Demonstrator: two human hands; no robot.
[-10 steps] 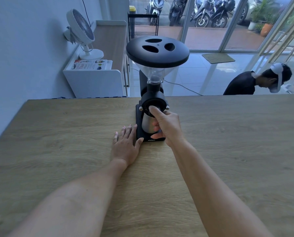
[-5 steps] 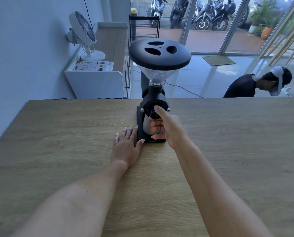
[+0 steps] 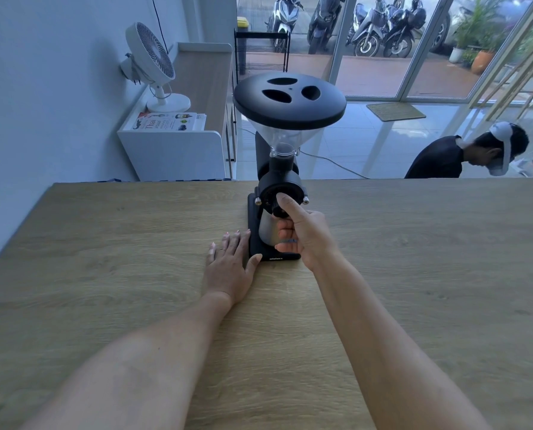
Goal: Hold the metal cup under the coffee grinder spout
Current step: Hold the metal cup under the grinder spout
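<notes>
The right hand (image 3: 304, 234) gripped the metal cup (image 3: 266, 232) under the grinder (image 3: 282, 193); the left hand (image 3: 231, 262) lay open. A loosened grip could tip it and spill grounds

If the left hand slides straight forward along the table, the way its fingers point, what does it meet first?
Probably nothing soon: the left hand lies flat beside the grinder base, its thumb touching the front corner, fingers pointing past its left side over bare table. Depth is unclear, so it may graze the base.
</notes>
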